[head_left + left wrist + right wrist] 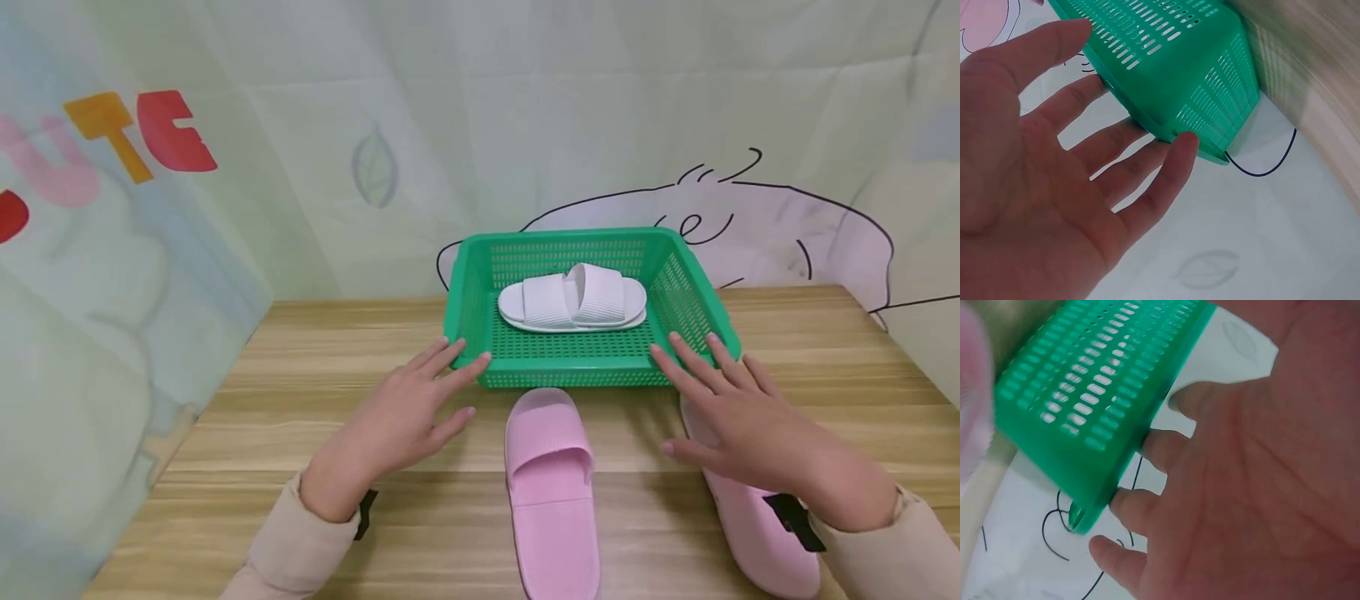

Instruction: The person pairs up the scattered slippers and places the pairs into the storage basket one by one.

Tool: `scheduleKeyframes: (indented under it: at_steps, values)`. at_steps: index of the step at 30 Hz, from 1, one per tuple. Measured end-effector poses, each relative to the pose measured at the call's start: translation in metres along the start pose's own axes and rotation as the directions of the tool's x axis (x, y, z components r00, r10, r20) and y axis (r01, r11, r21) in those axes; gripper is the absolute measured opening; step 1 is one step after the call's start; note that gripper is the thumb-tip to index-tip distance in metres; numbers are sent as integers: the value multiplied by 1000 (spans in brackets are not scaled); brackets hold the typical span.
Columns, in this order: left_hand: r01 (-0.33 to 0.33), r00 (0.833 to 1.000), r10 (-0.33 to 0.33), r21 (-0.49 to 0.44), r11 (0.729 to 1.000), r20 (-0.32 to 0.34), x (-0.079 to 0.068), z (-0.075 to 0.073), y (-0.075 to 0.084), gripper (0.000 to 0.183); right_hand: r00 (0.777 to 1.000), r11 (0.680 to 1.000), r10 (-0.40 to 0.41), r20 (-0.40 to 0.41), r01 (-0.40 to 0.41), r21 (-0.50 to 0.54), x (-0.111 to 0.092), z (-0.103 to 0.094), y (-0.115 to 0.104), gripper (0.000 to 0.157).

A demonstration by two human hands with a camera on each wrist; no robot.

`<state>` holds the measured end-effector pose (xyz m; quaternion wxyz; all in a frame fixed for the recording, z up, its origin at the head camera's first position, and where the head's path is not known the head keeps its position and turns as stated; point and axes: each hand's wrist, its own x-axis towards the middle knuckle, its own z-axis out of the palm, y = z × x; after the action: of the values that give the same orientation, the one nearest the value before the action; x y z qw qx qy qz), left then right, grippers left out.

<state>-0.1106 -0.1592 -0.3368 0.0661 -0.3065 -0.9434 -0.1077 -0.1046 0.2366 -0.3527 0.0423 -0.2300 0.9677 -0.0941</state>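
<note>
A green plastic basket (570, 365) stands at the back of the table. Inside it lie white slippers (602, 293), their two ribbed straps showing side by side. My left hand (393, 421), fingers spread, reaches to the basket's front left corner; in the left wrist view its fingertips are at the rim (1141, 122). Spread likewise, my right hand (757, 433) has its fingertips at the front right corner. One pink slipper (557, 533) lies between the hands, toe toward the basket. Another pink slipper (768, 542) is partly hidden under the right hand and wrist.
The wood-grain table (420, 500) ends at a printed cloth backdrop (300, 167) behind and at the left. Black straps (365, 514) show at both wrists beside beige sleeves. A blurred pink slipper (972, 400) fills the right wrist view's left edge.
</note>
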Motion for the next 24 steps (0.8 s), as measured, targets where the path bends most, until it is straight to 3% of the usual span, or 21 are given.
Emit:
scheduleKeyframes:
  at_steps: [5, 13, 24]
  values:
    - [2, 1000, -2, -3, 1000, -15, -1, 2, 0, 60, 1000, 1000, 19, -3, -19, 11, -8, 6, 4, 114]
    - [16, 999, -17, -5, 1000, -41, -3, 8, -1, 64, 999, 995, -3, -52, -2, -99, -7, 9, 0, 117]
    - [11, 998, -12, -15, 1000, -61, -3, 17, -2, 70, 999, 998, -23, -40, 20, -66, -7, 7, 4, 116]
